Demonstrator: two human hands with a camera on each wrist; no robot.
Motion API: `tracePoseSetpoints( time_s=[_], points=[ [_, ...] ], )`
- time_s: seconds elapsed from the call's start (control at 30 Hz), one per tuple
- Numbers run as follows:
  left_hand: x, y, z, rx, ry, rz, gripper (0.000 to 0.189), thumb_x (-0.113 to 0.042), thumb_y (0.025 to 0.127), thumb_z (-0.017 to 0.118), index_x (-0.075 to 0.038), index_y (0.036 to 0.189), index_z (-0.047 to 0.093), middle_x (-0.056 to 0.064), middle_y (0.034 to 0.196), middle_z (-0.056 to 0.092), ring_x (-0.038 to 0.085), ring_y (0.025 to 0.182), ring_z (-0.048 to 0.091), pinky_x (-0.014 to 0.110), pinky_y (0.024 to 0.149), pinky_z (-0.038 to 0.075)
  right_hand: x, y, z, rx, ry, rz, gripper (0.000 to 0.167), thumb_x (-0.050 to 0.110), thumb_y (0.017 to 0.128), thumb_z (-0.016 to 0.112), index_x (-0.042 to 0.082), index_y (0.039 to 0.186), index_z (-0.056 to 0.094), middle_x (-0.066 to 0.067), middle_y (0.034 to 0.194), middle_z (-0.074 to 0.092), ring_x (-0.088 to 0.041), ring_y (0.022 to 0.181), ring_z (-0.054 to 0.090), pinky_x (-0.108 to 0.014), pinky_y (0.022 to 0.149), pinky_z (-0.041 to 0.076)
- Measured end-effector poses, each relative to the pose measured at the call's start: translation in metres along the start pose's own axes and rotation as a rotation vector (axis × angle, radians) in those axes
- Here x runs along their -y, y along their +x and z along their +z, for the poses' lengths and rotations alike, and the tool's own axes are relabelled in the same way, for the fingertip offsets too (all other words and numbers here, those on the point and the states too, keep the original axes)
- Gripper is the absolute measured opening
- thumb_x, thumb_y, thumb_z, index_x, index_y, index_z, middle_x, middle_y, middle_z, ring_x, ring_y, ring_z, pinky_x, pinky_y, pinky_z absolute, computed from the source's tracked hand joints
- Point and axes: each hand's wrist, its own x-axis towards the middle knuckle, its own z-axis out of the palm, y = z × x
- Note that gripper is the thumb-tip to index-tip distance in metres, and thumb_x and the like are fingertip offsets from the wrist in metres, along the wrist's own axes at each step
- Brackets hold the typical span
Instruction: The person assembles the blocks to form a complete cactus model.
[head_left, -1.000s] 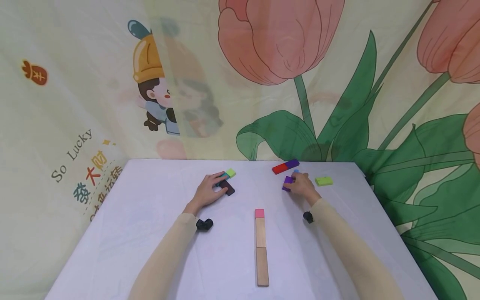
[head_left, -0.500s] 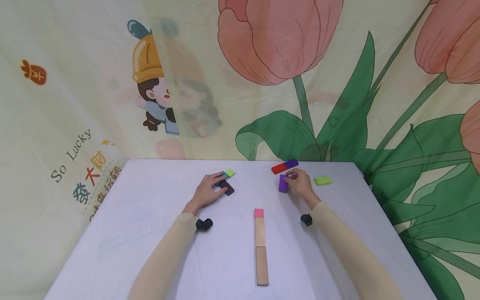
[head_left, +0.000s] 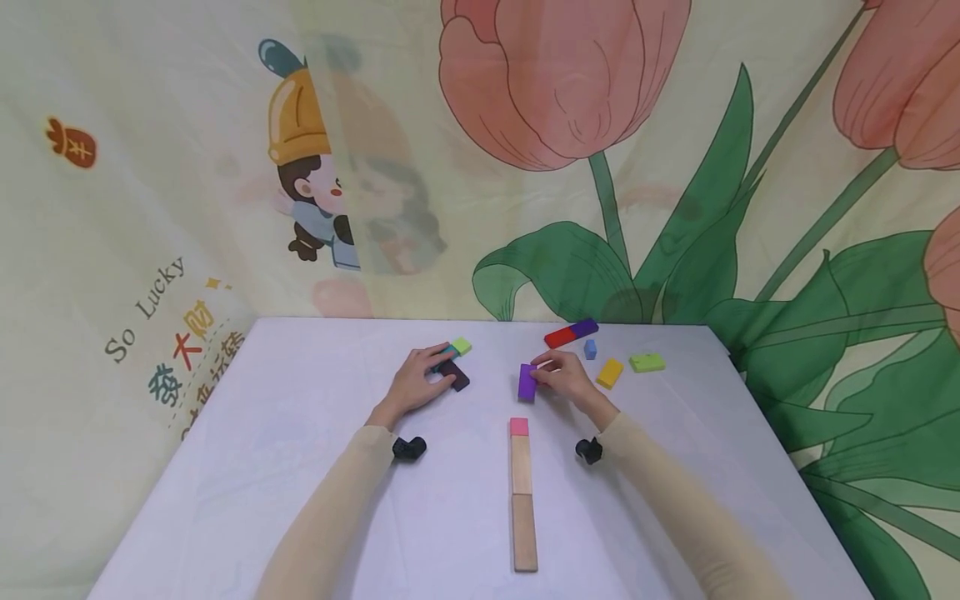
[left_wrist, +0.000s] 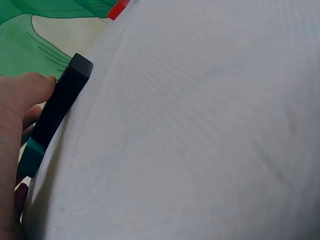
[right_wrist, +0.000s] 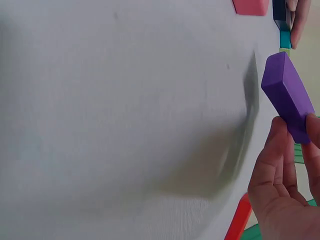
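My right hand [head_left: 570,377] pinches a purple block [head_left: 527,382] between thumb and fingers, upright beyond the pink block's end of a row. In the right wrist view the purple block [right_wrist: 287,95] shows its long side and one end, with a shadow on the cloth. The left hand [head_left: 415,385] rests over a black block [head_left: 455,376] and a teal block [head_left: 448,353], thumb on the black one. A lime block [head_left: 462,345] adjoins the teal block beyond the fingertips. In the left wrist view, the black block [left_wrist: 62,97] and teal block [left_wrist: 32,156] lie end to end.
A row of a pink block [head_left: 519,427] and two wooden blocks [head_left: 523,525] runs toward the person. At right lie a yellow block [head_left: 610,373], a small blue block [head_left: 590,349], a lime block [head_left: 647,362], and touching red [head_left: 559,337] and dark purple [head_left: 584,328] blocks.
My right hand has carried the purple block left and nearer, toward the pink end of the row, uncovering the yellow and blue blocks. The left hand stays in place.
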Motion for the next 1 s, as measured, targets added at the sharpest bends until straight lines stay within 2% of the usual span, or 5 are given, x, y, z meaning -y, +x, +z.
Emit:
tracePoseSetpoints(
  time_s=[0.23,0.53,1.0],
  points=[
    [0.001,0.001,0.001,0.012,0.001,-0.005,0.05,-0.033,0.09,0.068,-0.012,0.135,0.062,0.004,0.15,0.047,0.029,0.123,0.046,0.05,0.099,0.041,0.001,-0.002,0.011,0.06,-0.019,0.032,0.02,0.007,0.093,0.067,0.002,0.112,0.069,-0.012,0.097,0.066,-0.02,0.081,0.063,-0.027,0.074,0.055],
    [0.0,0.0,0.001,-0.01,-0.004,0.011,0.05,-0.03,0.089,0.07,-0.011,0.134,0.063,0.005,0.149,0.048,0.03,0.122,0.047,0.051,0.098,0.042,-0.003,-0.004,0.016,0.146,-0.041,0.019,0.018,0.008,0.093,0.066,0.002,0.111,0.069,-0.01,0.091,0.067,-0.018,0.076,0.063,-0.026,0.071,0.054],
    [-0.003,-0.001,0.0,0.007,0.003,-0.021,0.05,-0.031,0.09,0.069,-0.013,0.135,0.061,0.004,0.15,0.047,0.03,0.124,0.046,0.051,0.099,0.041,-0.003,-0.009,0.017,0.145,-0.07,-0.003,0.019,0.007,0.094,0.066,0.0,0.111,0.069,-0.009,0.092,0.065,-0.018,0.078,0.06,-0.025,0.072,0.053]
  ],
)
